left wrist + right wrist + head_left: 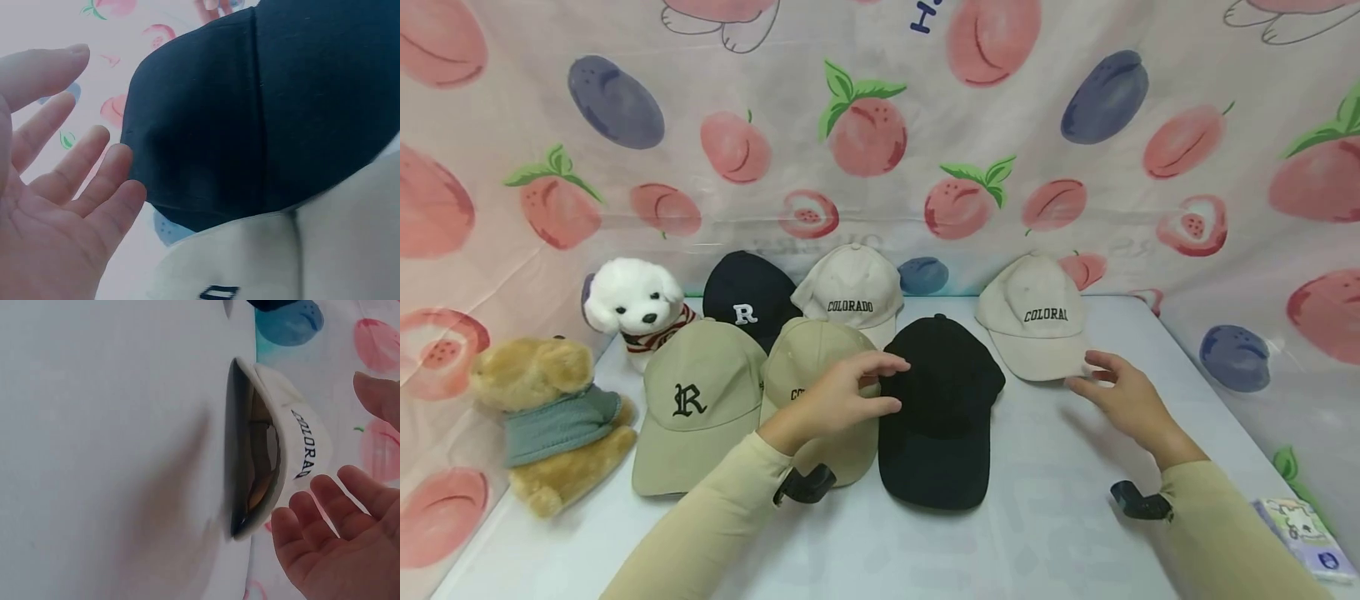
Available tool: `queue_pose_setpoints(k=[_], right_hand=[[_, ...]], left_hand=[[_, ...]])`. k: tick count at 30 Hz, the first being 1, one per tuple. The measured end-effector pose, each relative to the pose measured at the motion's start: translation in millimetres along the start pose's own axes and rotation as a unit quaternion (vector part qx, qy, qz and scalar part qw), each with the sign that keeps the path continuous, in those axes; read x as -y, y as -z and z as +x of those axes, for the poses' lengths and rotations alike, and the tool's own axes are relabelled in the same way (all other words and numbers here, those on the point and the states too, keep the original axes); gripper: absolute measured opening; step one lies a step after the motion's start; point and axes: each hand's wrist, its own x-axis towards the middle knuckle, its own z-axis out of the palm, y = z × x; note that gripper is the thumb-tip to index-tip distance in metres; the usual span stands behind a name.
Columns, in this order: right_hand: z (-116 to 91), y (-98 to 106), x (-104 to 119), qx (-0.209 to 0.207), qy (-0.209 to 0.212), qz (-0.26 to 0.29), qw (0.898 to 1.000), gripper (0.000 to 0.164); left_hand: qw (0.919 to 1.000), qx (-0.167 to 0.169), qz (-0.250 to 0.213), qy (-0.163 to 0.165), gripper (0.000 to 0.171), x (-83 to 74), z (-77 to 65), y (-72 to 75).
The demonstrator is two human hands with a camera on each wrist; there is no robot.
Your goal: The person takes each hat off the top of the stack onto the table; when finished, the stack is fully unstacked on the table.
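My left hand (842, 396) hovers in front of a tan cap (820, 342), beside the crown of a plain black cap (943, 417). Its fingers are relaxed and spread in the left wrist view, holding nothing; whether the tips touch the black cap is unclear. At the back right sits a cream cap (1030, 296) lettered across its front, brim towards me. My right hand (1123, 404) is by the right edge of that brim, fingers loosely bent and apart. The right wrist view shows the hand (340, 544) with nothing in it, near the cream cap (300, 425).
A khaki cap (703, 392), a dark cap (748, 287) and a white COLORADO cap (850, 287) are grouped at the left and back. A white plush dog (636, 296) and a brown plush toy (561, 425) sit leftmost. One small package (1303, 533) lies at the right edge.
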Motion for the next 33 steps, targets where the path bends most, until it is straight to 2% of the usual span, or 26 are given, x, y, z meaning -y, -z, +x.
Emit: queue_pose_setpoints(k=[6, 13, 16, 21, 28, 33], right_hand=[[6.5, 3.5, -6.8, 0.000, -0.011, 0.006, 1.000, 0.085], [15.1, 3.1, -14.5, -0.012, -0.020, -0.005, 1.000, 0.086], [18.3, 3.4, -17.3, -0.013, -0.020, -0.007, 1.000, 0.085], [22.7, 4.3, -22.5, -0.009, -0.031, -0.003, 0.999, 0.086], [28.2, 6.9, -32.7, 0.010, -0.052, 0.011, 0.999, 0.091], [33.9, 5.1, -35.4, 0.003, -0.059, 0.020, 0.998, 0.092]], left_hand=[[0.9999, 0.000, -0.003, 0.015, 0.042, 5.2, -11.0, -6.9], [0.9981, 0.007, -0.053, 0.030, 0.040, 10.7, -22.9, -18.5], [0.9977, 0.007, -0.059, 0.033, 0.038, 13.0, -27.0, -24.7], [0.9976, 0.021, -0.053, 0.039, 0.038, 17.5, -31.5, -33.9], [0.9989, 0.028, -0.011, 0.036, 0.039, 22.6, -33.8, -41.0], [0.9989, 0.030, -0.011, 0.033, 0.039, 26.3, -35.7, -44.2]])
